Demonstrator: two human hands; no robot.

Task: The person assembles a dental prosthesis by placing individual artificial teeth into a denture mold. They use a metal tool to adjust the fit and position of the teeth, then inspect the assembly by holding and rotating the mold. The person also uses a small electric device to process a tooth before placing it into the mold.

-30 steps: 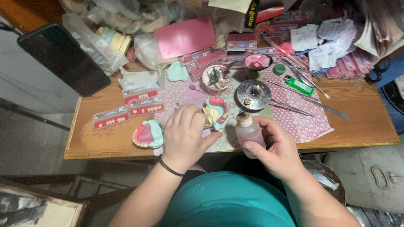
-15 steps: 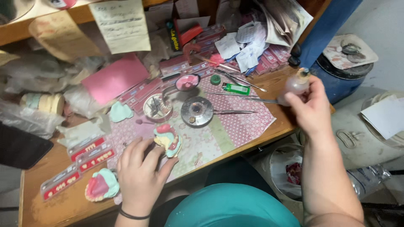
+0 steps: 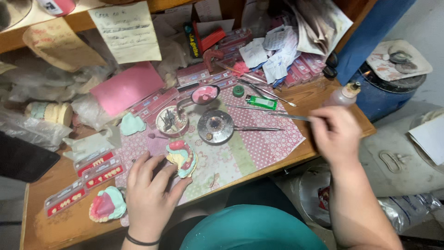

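Head view
Note: cream paper sheet (image 3: 127, 31) hanging off the shelf, top left.
Tooth cards: red strips (image 3: 97, 169) left on the desk (image 3: 323, 95).
Denture model: pink-and-mint wax-up (image 3: 181, 158) mid-mat, left hand (image 3: 150, 192) fingers curled round it.
Right hand (image 3: 335, 134): pinching a thin metal tool (image 3: 282, 115); plastic bottle (image 3: 343, 96) just behind.

The right hand (image 3: 335, 134) is blurred, so its grip on the thin metal tool (image 3: 282, 115) cannot be made out. Part of the dental model (image 3: 181, 158) is covered by the fingers of the left hand (image 3: 150, 194), whose forearm is cut off by the near edge. The handwritten note (image 3: 127, 30) at the far left is too small to be read. The black slab (image 3: 21, 159) is cropped by the left edge. The contents of the round metal dish (image 3: 215, 126) cannot be told.
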